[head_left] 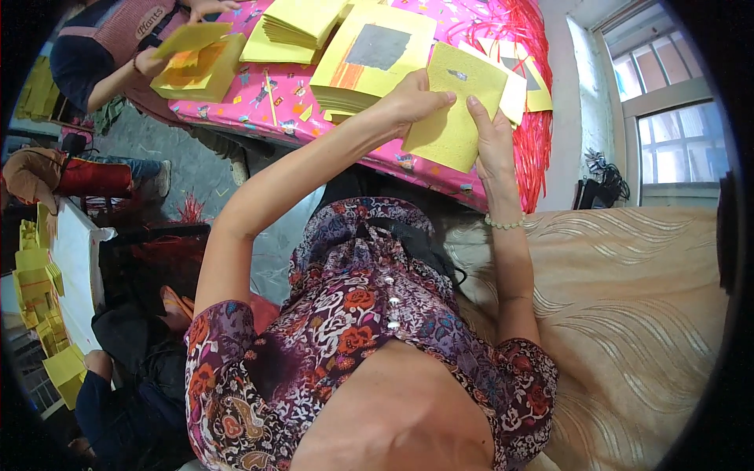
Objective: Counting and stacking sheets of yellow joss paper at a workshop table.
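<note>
A yellow rough-textured paper sheet [446, 135], with a small grey patch near its top, is held up over the table's near right part. My left hand [412, 102] pinches its left edge, thumb on the front. Its right edge is gripped by my right hand [495, 141], thumb also on the face; a beaded bracelet circles that wrist. Just left of the sheet stands a thick stack of yellow paper [326, 85], its top marked with a grey square [379, 47] and orange streaks. Partly hidden behind the held sheet lie more pale yellow papers [514, 98].
A pink patterned cloth [275, 94] covers the table. Red plastic strips [534, 149] hang over its right end. Across the far left, a person handles yellow paper [192, 39]. Another table [78, 275] at left holds yellow papers, with people around it. A beige-covered seat [628, 290] lies at right.
</note>
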`<state>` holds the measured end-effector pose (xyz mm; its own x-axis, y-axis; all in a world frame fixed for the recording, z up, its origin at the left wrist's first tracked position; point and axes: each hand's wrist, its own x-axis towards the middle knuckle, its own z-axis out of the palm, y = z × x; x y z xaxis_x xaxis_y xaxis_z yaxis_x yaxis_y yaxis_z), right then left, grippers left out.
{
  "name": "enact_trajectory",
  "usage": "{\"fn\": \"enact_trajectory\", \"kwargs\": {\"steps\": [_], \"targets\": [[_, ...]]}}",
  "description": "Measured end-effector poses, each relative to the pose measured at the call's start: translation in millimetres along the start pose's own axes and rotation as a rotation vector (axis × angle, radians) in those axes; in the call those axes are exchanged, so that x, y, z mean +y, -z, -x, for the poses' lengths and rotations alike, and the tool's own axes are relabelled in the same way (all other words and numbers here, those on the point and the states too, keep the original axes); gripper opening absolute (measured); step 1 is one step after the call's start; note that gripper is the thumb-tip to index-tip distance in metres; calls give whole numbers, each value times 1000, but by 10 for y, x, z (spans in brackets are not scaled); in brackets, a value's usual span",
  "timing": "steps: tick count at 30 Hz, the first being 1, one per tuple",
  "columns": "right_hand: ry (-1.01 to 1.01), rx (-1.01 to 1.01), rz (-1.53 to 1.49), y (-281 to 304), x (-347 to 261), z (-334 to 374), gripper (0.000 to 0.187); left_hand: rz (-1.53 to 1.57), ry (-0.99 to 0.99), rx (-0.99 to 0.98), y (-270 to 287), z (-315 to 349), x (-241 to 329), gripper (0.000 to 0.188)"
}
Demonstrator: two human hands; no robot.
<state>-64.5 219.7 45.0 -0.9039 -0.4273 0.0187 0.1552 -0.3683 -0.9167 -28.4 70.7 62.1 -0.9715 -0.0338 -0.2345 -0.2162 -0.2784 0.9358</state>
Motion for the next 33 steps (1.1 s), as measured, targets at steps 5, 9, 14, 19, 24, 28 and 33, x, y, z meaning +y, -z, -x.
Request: {"fn": "enact_trajectory", "kwargs": {"steps": [5, 9, 14, 19, 24, 28, 33], "targets": [[3, 19, -3, -10, 0, -38, 34, -108, -26, 144, -19, -92, -60, 33], [35, 17, 21, -13, -4, -28, 33, -147, -98, 125, -20, -73, -77, 38], [-20, -49, 20, 24, -51, 11, 33, -35, -203, 74, -30, 84, -73, 43], [42, -103, 101, 35, -186, 0, 33, -12, -401, 68, -95, 354, 9, 41], [71, -138, 161, 54, -388, 11, 32, -31, -462, 70, -149, 556, 50, 40], [157, -114, 213, -43, -462, 91, 25, -74, -471, 81, -118, 624, 54, 41], [232, -113, 175, -126, -533, 156, 22, -109, -528, 76, -114, 684, 66, 41]]}}
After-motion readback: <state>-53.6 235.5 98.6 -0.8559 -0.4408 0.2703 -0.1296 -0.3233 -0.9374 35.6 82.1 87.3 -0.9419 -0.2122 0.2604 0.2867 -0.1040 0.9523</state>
